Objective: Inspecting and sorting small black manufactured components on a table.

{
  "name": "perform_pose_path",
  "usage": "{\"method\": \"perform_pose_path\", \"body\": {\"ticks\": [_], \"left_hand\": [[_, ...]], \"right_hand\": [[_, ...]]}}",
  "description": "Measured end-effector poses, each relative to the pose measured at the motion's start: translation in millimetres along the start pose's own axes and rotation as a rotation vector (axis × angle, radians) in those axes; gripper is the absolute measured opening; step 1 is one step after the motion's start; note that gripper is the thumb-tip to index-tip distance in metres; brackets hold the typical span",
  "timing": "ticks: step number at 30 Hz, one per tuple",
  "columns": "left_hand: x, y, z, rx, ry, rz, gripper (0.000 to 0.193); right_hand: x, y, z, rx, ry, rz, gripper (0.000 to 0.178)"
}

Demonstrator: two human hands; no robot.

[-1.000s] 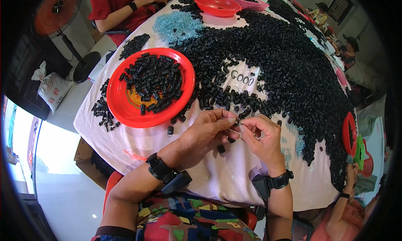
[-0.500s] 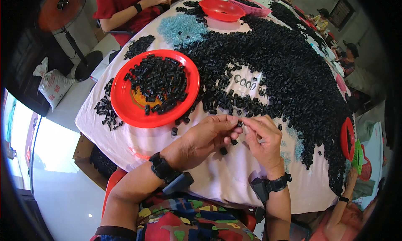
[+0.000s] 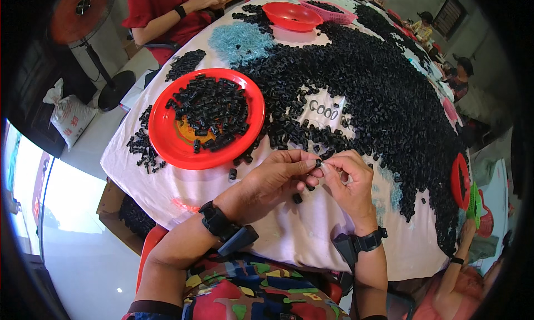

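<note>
My left hand (image 3: 278, 175) is closed, pinching a small black plastic part (image 3: 319, 163) between thumb and forefinger above the near edge of the cloth. Right beside it, my right hand (image 3: 351, 182) is closed too, its thumb and forefinger pressed together at the part's right side. Whatever sits between those right fingertips is too small to name. Under the hands, a loose black piece (image 3: 297, 199) lies on the white cloth (image 3: 267, 239). To the left, a red plate (image 3: 160, 139) holds many similar black parts (image 3: 208, 108).
A broad heap of black parts (image 3: 361, 81) covers much of the table, with pale blue clear bits (image 3: 240, 42) at its far left. Beyond stand a red bowl (image 3: 292, 17) and a pink basket (image 3: 342, 17). Co-workers sit around; a fan (image 3: 83, 11) stands left.
My fingertips have shifted slightly around the black part, which now shows more plainly between them. The view has tilted a little; the plate and heap lie as before.
</note>
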State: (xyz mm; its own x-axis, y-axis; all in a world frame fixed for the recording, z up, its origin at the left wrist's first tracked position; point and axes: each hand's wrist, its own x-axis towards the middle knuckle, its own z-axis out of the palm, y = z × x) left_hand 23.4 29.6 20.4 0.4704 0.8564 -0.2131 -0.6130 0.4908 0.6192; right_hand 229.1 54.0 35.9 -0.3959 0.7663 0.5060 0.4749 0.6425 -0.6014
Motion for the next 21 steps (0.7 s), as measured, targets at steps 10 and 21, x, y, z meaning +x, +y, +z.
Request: {"method": "perform_pose_path", "body": {"ticks": [10,21], "left_hand": [[-0.2,-4.3,-4.9,0.053,-0.027,0.025,0.019],[5.5,-3.0,-8.5,0.019,-0.022,-0.019,0.019]], "right_hand": [[3.2,-4.9,0.0,0.002,0.005,-0.002,0.007],[3.0,-2.8,-3.9,-0.03,0.019,-0.103,0.014]]}}
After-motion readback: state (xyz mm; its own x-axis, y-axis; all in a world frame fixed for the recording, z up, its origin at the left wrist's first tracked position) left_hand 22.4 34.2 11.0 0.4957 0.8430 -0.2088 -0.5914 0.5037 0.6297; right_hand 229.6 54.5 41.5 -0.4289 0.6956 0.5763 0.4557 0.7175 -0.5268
